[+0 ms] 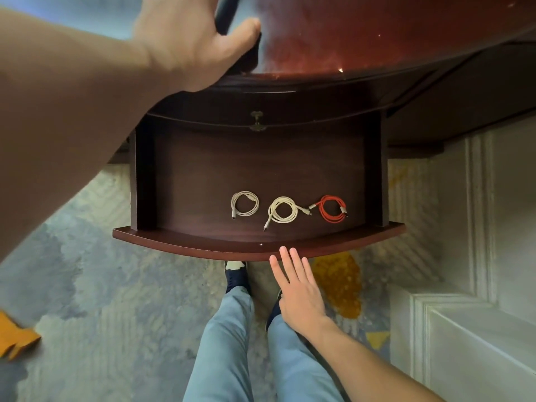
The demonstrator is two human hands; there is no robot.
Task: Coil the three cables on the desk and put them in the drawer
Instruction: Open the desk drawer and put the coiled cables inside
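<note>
2 hands matter here. Our right hand (301,294) is open and flat, fingertips (285,252) touching the front panel of the drawer (258,245); it grips nothing. Our left hand (197,39) is closed around a dark object (224,15) on the desk (362,39), above the drawer. All 3 coils lie inside the drawer near its front: grey cable (244,205), white cable (282,211), red cable (332,209). We judge closing is what remains: push squarely at the panel's middle, slowly, so the coils don't slide or unwind.
</note>
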